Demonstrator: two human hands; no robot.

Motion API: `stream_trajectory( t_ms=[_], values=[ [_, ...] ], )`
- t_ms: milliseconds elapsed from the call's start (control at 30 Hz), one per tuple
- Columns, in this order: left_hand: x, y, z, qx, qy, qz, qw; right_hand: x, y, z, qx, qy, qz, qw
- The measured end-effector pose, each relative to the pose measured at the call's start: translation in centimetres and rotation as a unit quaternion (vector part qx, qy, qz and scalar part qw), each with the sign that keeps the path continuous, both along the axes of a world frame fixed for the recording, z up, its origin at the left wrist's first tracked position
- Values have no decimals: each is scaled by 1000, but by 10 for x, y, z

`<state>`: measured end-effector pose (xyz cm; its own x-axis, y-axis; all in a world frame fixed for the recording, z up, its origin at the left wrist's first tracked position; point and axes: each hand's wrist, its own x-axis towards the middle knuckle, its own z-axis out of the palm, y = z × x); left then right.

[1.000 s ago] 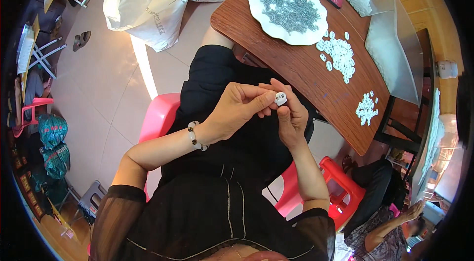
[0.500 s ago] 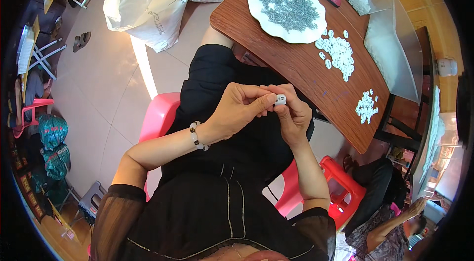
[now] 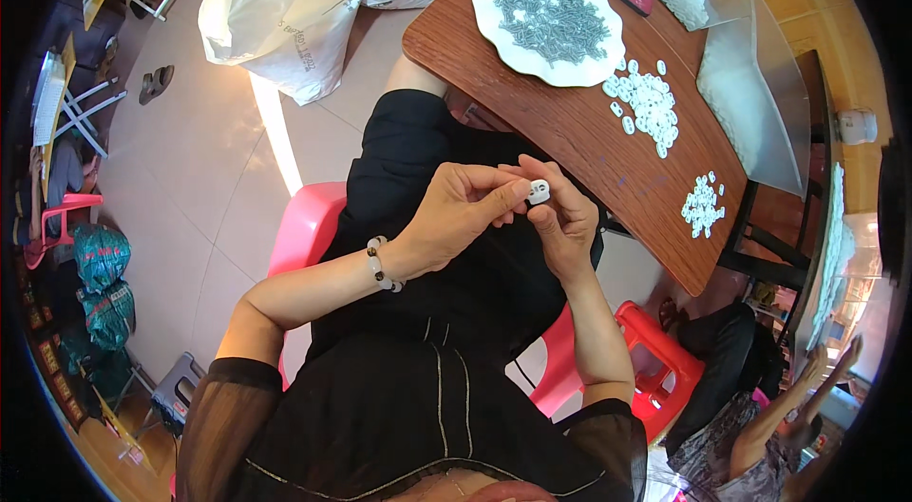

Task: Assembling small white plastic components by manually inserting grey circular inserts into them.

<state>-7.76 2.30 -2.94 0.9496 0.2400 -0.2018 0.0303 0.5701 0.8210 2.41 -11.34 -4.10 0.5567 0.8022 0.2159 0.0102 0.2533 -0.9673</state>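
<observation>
So the small white piece is being held up in the air over the lap, just off the near edge of the brown table, with both hands on it. By the left hand it's pinched at its left end, thumb and index finger closed with basically no gap beyond the piece itself. By the right hand it's steadied from the other side, thumb below and fingers curled behind, opened only about as wide as the piece; exactly which of those fingertips are pressed on it can't be told. Two dark spots are shown on its face, but whether they're holes or something set in can't be made out. Handling-wise, it'd be guessed as super light, stiff hard plastic, probably smooth enough to be squirted out of damp fingers, and not all that fragile. Best gripped by the rim or the short ends, so the face isn't covered. On the table, a heap of white oval pieces and a smaller heap of tiny white pieces are left loose, and a wavy-edged white plate is piled with little grey metallic-looking bits.
</observation>
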Motion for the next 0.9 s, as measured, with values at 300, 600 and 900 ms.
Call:
stream_trajectory(
  t_ms=[300, 600, 900],
  values=[
    [30, -8, 7, 3, -36, -8, 999, 15, -8, 12, 17, -14, -32, 999],
    [60, -12, 17, 41, -70, -48, 996, 28, -19, 15, 19, -11, -128, 992],
    [63, -7, 6, 6, -47, -38, 998, 28, -14, 12, -19, 6, -133, 991]
  ],
)
